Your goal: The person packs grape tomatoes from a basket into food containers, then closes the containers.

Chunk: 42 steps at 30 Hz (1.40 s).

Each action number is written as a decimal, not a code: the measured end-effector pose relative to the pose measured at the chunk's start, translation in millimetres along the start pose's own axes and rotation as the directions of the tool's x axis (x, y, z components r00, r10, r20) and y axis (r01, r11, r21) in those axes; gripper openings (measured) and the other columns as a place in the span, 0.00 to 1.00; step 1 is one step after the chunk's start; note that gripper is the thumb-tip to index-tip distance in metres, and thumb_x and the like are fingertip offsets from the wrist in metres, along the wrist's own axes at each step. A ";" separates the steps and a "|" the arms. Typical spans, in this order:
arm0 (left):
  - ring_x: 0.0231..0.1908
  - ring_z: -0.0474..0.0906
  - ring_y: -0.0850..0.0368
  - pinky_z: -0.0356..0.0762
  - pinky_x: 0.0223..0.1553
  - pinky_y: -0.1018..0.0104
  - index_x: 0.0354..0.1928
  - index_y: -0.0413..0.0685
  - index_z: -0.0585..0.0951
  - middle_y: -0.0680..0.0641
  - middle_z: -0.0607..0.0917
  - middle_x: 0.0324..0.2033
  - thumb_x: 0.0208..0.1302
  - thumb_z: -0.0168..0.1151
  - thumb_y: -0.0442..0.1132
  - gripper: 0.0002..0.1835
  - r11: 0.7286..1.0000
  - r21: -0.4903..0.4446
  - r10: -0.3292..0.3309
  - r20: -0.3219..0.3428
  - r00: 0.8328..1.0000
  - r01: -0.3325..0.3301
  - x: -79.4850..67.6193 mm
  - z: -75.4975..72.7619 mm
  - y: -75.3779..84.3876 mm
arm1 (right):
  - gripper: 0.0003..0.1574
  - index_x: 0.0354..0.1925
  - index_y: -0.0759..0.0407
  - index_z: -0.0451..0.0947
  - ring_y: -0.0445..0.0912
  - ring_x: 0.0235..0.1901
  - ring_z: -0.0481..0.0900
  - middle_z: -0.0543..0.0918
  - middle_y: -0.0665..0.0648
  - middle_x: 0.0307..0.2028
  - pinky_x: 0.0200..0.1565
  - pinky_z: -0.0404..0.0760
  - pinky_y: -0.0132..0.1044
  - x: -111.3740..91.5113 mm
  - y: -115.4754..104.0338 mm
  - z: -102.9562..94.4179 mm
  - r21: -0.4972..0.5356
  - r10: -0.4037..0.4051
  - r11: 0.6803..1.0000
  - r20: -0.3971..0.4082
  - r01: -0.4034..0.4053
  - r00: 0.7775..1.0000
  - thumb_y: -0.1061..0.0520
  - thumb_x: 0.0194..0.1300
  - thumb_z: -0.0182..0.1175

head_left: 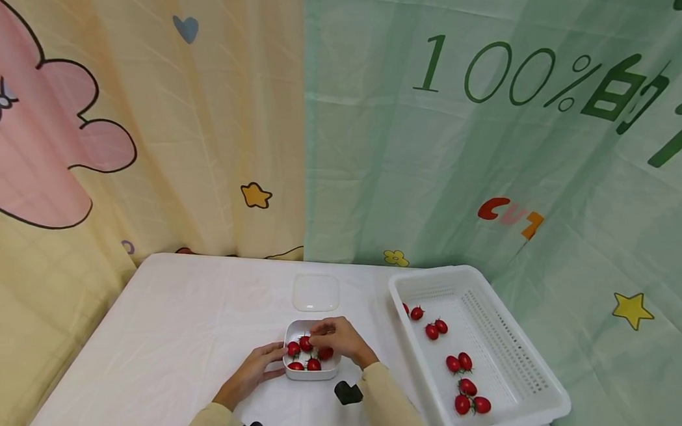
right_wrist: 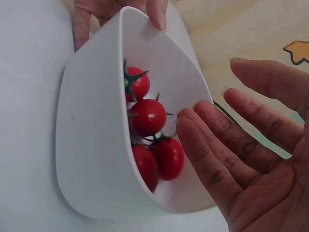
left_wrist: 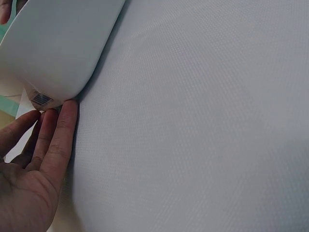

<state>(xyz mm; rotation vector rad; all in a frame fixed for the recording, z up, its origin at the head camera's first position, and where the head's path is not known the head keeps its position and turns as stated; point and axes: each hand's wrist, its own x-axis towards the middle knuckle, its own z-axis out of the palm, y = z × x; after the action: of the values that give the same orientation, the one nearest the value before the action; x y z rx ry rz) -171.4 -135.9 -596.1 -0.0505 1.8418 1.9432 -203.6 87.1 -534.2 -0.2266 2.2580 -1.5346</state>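
A small white rectangular box [head_left: 311, 375] stands on the table with several cherry tomatoes [head_left: 293, 349] in it, red with green stems. My left hand [head_left: 252, 374] touches the box's left side; in the left wrist view its extended fingers [left_wrist: 62, 135] meet the box wall [left_wrist: 63, 43] beside a barcode label. Over the box's right side is my right hand [head_left: 342, 340]. The right wrist view shows its fingers [right_wrist: 198, 145] spread and loosely bent, with nothing between them. Tomatoes [right_wrist: 148, 117] lie inside the box just beyond those fingertips.
Behind the box a translucent lid [head_left: 316, 292] lies flat on the white-covered table [head_left: 152, 332]. To the right, a large white perforated basket [head_left: 494, 343] holds several more tomatoes [head_left: 462, 404] along its left side. Patterned curtains [head_left: 367, 175] hang behind the table.
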 end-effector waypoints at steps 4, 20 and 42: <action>0.50 0.76 0.50 0.79 0.54 0.52 0.65 0.22 0.61 0.32 0.74 0.56 0.72 0.53 0.44 0.32 1.000 0.001 -0.009 -0.012 1.000 0.009 2.4 -0.2 -1.0 | 0.17 0.48 0.68 0.79 0.46 0.38 0.82 0.84 0.55 0.38 0.46 0.84 0.42 -3.5 0.0 -17.3 0.024 -0.020 1.000 -0.004 0.020 1.000 0.59 0.63 0.64; 0.50 0.76 0.50 0.79 0.54 0.52 0.64 0.23 0.62 0.31 0.73 0.57 0.71 0.53 0.44 0.32 1.000 0.012 -0.024 -0.030 0.999 0.024 0.2 1.5 -1.2 | 0.23 0.52 0.71 0.76 0.52 0.41 0.84 0.83 0.59 0.42 0.47 0.84 0.44 -26.5 2.1 -84.2 0.078 -0.026 0.996 -0.133 0.036 0.991 0.55 0.65 0.63; 0.50 0.76 0.50 0.79 0.53 0.52 0.65 0.23 0.62 0.31 0.74 0.56 0.71 0.54 0.44 0.32 1.000 0.009 -0.012 -0.035 0.999 0.013 2.3 0.5 -2.6 | 0.23 0.54 0.74 0.73 0.49 0.39 0.82 0.83 0.67 0.46 0.42 0.84 0.38 -67.9 30.5 -144.7 0.184 -0.062 0.977 -0.232 0.106 0.971 0.58 0.67 0.60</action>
<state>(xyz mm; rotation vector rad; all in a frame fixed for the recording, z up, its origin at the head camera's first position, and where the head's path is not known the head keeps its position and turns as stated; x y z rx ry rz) -172.3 -134.7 -599.2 -0.0934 1.8687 1.9364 -198.8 246.2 -500.3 -0.0967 2.2688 -1.9000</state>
